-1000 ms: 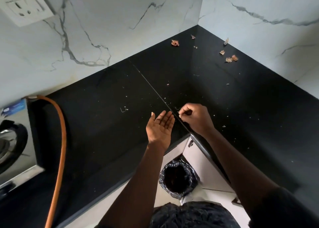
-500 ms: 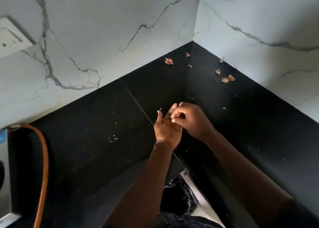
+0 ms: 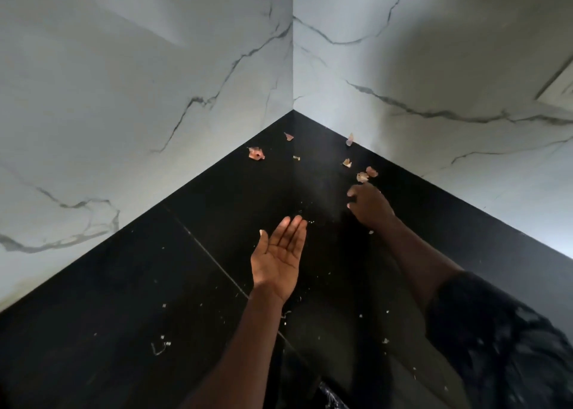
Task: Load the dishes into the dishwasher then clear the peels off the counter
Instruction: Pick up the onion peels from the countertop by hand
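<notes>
Several pinkish papery peels lie at twelve to one o'clock on our black stone counter. Our right hand hovers just beside them, its fingers loosely bent and empty. Our left hand is flat, palm up. The peels look featherlight and brittle, so we judge gentle edge pinches best.

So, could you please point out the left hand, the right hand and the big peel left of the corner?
left hand (image 3: 279, 255): head view, middle of the upturned palm.
right hand (image 3: 370, 207): head view, back of the hand.
big peel (image 3: 256, 153): head view, centre of the pinkish flake.
</notes>
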A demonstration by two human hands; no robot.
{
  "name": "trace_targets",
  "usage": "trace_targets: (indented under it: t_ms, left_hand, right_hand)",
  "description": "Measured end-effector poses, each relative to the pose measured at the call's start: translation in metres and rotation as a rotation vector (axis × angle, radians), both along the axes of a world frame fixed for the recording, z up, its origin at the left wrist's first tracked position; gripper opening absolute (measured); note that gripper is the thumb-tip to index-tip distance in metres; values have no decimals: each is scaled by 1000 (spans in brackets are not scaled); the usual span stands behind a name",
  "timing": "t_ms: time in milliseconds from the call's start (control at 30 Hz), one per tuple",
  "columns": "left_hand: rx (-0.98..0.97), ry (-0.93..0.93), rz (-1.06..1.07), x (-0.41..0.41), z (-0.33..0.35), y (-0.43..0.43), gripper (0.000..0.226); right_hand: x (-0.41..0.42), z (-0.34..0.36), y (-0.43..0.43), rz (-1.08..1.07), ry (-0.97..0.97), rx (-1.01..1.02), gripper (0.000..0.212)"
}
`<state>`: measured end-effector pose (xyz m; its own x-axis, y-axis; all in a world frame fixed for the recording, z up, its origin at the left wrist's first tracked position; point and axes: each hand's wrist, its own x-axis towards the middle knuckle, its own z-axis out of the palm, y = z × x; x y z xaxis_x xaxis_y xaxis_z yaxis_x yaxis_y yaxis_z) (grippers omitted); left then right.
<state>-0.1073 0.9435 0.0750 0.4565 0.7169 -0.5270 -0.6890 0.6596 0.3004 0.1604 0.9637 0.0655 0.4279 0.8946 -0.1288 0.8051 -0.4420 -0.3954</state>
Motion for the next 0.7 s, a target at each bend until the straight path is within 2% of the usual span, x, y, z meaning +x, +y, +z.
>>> trace_targets:
  t_ms: [100,300,400,567,700]
  left_hand:
    - [2,30,-10,7,-7,11,57]
    - [-6,32,-17,19,-19,21,56]
    - [-28,33,-25,28,-21,25,55]
    - [-50,34,-29,43,-30,37,56]
    - [-63,19,-27,55,-36,43,55]
  right_hand:
    - [34,-16,25,-26,-125,-105,50]
    - [61,-36,54,155,-294,-167,41]
    - [55,-40,47,143,-321,-86,28]
    - [32,-32,26,158,-276,49,14]
    - [7,-14,14,107,-87,108,16]
